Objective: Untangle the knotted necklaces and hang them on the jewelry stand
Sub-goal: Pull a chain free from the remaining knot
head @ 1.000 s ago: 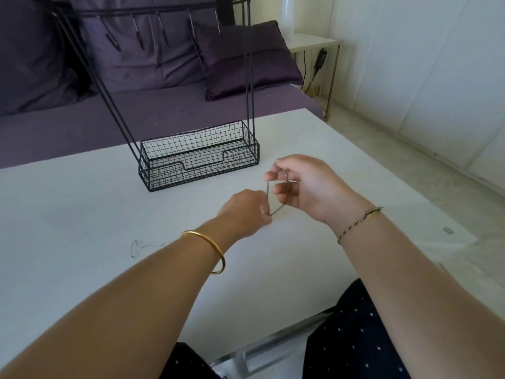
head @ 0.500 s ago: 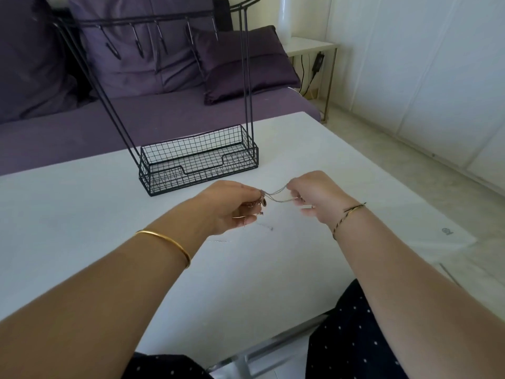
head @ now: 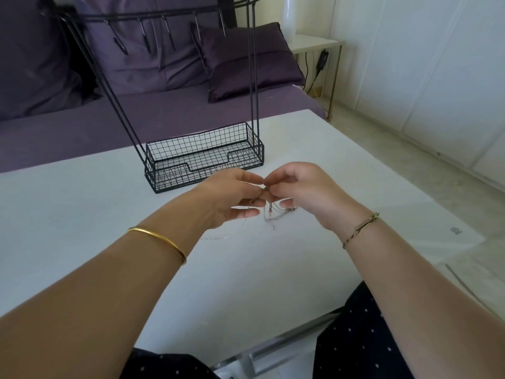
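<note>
Thin silver necklace chains [head: 269,216] hang in a small tangle between my two hands, just above the white table [head: 82,214]. My left hand [head: 229,198] pinches the chains at the knot with thumb and forefinger. My right hand [head: 303,192] pinches the same spot from the right, fingertips almost touching the left ones. One loose strand [head: 218,237] trails down onto the table to the left. The black wire jewelry stand [head: 205,160] stands just behind my hands, its hook bar [head: 164,17] up high with several bare hooks.
A purple sofa [head: 164,110] with cushions runs behind the table. A small white side table [head: 314,45] with a cable stands at the back right. Pale floor lies to the right of the table. My dotted dark trousers show at the bottom edge.
My hands have drawn closer together and moved slightly away from me, toward the stand. The chain, stretched between them before, now hangs in loose loops below my fingers.
</note>
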The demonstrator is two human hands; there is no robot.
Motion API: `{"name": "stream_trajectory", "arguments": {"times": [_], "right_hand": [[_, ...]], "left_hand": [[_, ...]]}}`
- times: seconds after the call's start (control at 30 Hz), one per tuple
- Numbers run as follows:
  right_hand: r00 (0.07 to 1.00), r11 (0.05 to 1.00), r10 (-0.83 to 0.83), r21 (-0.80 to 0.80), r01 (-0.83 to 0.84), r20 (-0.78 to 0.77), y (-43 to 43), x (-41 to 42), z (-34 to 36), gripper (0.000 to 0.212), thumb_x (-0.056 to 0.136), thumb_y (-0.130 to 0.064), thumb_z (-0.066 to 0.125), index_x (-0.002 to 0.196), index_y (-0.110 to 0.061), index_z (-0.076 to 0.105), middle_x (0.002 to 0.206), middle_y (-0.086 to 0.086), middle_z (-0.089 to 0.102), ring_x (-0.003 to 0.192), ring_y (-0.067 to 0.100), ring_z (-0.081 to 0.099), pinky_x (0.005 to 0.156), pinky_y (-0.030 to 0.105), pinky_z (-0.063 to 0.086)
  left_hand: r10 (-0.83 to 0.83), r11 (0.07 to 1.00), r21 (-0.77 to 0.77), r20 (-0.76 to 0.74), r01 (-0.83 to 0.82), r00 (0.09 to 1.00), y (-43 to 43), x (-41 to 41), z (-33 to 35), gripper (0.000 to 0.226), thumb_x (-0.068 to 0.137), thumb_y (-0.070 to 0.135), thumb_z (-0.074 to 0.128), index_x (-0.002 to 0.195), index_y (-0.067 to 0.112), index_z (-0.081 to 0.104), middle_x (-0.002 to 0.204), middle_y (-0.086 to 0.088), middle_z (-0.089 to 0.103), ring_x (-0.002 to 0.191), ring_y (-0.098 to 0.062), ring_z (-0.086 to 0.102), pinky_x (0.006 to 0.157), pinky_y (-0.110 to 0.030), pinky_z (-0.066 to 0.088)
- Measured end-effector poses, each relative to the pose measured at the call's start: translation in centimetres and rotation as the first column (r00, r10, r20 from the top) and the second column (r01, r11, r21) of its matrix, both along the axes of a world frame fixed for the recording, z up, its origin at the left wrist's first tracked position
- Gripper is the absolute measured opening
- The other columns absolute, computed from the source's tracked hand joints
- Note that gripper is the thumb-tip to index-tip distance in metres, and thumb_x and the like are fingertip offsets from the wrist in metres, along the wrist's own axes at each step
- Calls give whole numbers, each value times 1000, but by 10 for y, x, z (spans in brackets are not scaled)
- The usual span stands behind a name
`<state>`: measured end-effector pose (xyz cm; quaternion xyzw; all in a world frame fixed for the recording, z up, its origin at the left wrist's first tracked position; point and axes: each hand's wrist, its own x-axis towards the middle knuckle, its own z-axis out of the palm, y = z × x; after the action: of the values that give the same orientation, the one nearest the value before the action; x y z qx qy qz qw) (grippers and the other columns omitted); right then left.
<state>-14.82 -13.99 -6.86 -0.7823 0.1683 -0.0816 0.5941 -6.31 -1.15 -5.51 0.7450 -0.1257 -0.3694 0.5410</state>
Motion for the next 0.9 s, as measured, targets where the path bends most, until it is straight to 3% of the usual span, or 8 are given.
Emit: {"name": "stream_trajectory", "arguments": {"times": [0.1,0.37,0.5,0.67,0.9], "right_hand": [[1000,1000,19,10,-19,20,-1,0,-2,14,86,3,60,83,-10,65,72,6,66,62,13,61,61,22,47],[993,997,-65,58,59,95,-6,-1,2,15,87,1,61,79,-11,63,66,6,65,53,10,58,61,24,49],[992,997,-73,34,70,100,-6,-3,2,15,88,1,60,82,-12,63,68,5,65,55,11,58,64,26,50],[987,997,-82,21,80,135,-3,-3,4,17,87,2,60,83,-14,63,67,5,65,53,10,58,68,30,49],[997,999,-52,3,52,61,-1,-2,5,20,84,4,59,84,-16,62,75,5,66,64,14,59,74,30,47]], "left_hand": [[-24,1000,17,61,23,998,2,0,2,16,95,5,56,108,13,59,81,-3,74,72,-10,69,61,-24,53],[-26,999,39,177,20,984,6,-3,10,14,96,1,52,94,12,60,77,-4,71,56,-6,64,52,-18,50],[-61,997,50,207,52,976,5,-5,11,9,95,8,56,96,9,65,83,-3,68,64,-7,58,56,-20,43],[-130,988,123,342,92,931,4,-8,12,7,84,8,70,82,15,68,72,4,60,69,-11,48,63,-24,40],[-15,997,77,379,-15,925,2,-9,14,12,89,10,63,81,17,61,79,1,68,69,-7,62,57,-20,45]]}}
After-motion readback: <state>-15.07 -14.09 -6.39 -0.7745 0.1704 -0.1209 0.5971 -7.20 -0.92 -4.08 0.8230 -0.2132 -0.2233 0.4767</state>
